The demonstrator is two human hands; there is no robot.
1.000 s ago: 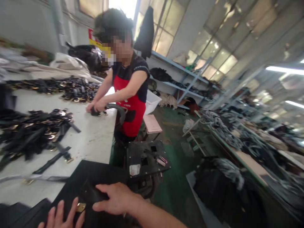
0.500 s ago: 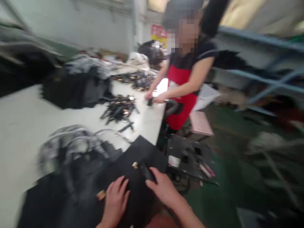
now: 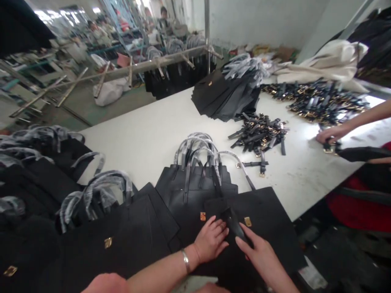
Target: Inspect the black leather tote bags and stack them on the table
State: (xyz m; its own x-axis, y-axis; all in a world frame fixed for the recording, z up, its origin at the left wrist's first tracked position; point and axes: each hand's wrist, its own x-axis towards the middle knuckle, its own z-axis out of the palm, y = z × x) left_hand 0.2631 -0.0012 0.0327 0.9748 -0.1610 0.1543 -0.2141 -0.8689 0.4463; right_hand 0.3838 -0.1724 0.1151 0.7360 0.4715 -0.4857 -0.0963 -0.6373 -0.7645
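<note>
Black bag panels (image 3: 262, 207) with gold clasps and plastic-wrapped handles (image 3: 198, 146) overlap at the near edge of the white table. My left hand (image 3: 211, 240) lies on a black panel beside a gold clasp (image 3: 203, 216), fingers spread and a metal band on its wrist. Just right of it, my right hand (image 3: 255, 248) grips a black handle-like object (image 3: 235, 226) between thumb and fingers. Its tip rests over the panel, left of another gold clasp (image 3: 247, 221). What kind of object it is, I cannot make out.
More black bags (image 3: 106, 228) lie at the left. Piles of black straps with gold buckles (image 3: 259, 132) and stacked black pieces (image 3: 226, 95) sit further back. At the right, another person's hand (image 3: 334, 133) touches a buckled strap. A metal rack (image 3: 122, 67) stands beyond the table.
The view has swung left, bringing the left-hand bags and the rack into sight. The co-worker now shows only at the right edge. My right hand still holds the black object.
</note>
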